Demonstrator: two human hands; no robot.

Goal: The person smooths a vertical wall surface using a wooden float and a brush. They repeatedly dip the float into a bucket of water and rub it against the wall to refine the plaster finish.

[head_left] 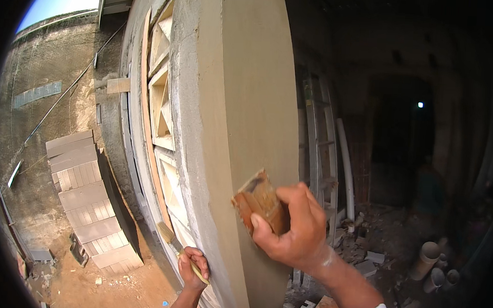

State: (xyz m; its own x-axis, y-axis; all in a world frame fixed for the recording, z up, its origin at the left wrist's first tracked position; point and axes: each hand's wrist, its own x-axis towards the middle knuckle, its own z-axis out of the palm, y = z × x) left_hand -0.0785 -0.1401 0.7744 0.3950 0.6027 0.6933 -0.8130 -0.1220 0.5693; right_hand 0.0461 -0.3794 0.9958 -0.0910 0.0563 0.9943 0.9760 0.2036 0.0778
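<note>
A paint brush (pixel 168 235) with pale bristles and a yellowish handle is gripped in my left hand (pixel 194 267), bristles pointing up and left, beside the rough grey edge of the wall. My right hand (pixel 295 226) holds a small worn wooden float (pixel 262 198), its fingers and thumb wrapped round the block. The float is in front of the corner of a smooth, plastered column (pixel 260 110); whether it touches the plaster I cannot tell. Along the column's left side runs a rougher grey plaster band (pixel 186 78).
Left of the column are pale geometric vent blocks (pixel 161 108). A tall stack of tiles or bricks (pixel 90 201) stands on the sandy ground. In the dark room at right are a ladder (pixel 320 130), a white pipe (pixel 345 165), rubble and cylindrical containers (pixel 426 258).
</note>
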